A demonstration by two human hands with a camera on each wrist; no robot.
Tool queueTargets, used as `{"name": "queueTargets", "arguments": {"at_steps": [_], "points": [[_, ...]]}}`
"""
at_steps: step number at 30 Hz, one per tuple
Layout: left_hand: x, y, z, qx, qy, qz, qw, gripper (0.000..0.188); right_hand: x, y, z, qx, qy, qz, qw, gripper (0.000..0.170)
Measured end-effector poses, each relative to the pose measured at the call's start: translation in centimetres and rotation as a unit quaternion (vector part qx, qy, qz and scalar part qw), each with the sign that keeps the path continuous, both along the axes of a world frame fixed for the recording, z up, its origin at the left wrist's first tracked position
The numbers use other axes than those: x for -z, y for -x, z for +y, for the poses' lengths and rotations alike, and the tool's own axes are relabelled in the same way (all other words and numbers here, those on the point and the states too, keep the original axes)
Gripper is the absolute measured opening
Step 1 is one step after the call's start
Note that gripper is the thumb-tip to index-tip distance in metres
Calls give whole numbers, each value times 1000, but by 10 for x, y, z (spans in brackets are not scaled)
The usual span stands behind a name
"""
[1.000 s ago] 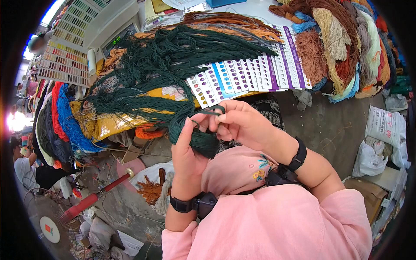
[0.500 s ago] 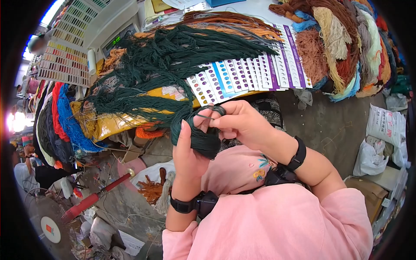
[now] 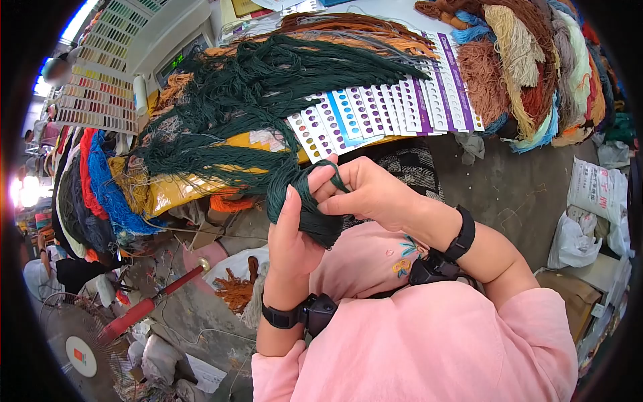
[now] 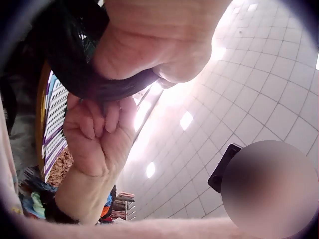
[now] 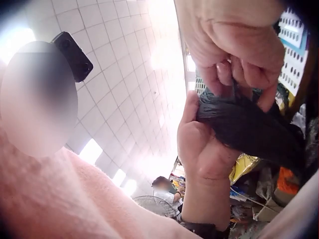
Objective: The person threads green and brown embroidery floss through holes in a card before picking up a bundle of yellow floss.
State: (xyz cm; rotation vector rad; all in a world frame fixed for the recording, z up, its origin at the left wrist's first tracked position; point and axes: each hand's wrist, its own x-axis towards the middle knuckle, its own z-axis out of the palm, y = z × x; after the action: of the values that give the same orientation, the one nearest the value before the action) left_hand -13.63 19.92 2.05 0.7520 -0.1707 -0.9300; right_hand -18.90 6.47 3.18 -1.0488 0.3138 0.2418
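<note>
A hank of dark green yarn (image 3: 305,208) lies across the left hand (image 3: 295,244), whose thumb and fingers curl round it. The right hand (image 3: 368,191) is at the hank's right side, fingers bent, with a small loop of green strand over them. In the left wrist view the right hand (image 4: 97,134) touches the underside of the dark yarn (image 4: 79,87). The right wrist view shows the left hand (image 5: 204,149) beneath the yarn (image 5: 249,122) and the right hand (image 5: 239,45) pinching at its top. More green yarn (image 3: 268,74) spreads over the table.
Shade cards (image 3: 375,114) lie fanned at the table's edge. Coloured hanks (image 3: 516,60) are heaped at the right, others (image 3: 104,181) hang at the left. A fan (image 3: 80,355) stands at the lower left, white bags (image 3: 593,194) at the right.
The right hand's fingers have spread a little and shifted within the loop; the strand stretched between the two hands has drawn in against the hank. The left hand keeps its grip.
</note>
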Motion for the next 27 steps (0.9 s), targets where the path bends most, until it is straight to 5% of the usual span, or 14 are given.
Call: {"name": "queueTargets", "arguments": {"at_steps": [8, 14, 17, 27], "points": [[-6, -1, -4, -21, -19, 47, 999, 51, -5, 1, -4, 43, -14, 55, 997, 8], [-3, 5, -4, -96, -90, -28, 991, 23, 6, 2, -6, 79, -124, 36, 988, 10], [-1, 3, -4, -105, -87, 22, 990, 19, 6, 3, -9, 75, -144, 29, 986, 9], [3, 2, -4, -103, -83, 41, 990, 27, 4, 2, -10, 65, -120, 21, 990, 8]]}}
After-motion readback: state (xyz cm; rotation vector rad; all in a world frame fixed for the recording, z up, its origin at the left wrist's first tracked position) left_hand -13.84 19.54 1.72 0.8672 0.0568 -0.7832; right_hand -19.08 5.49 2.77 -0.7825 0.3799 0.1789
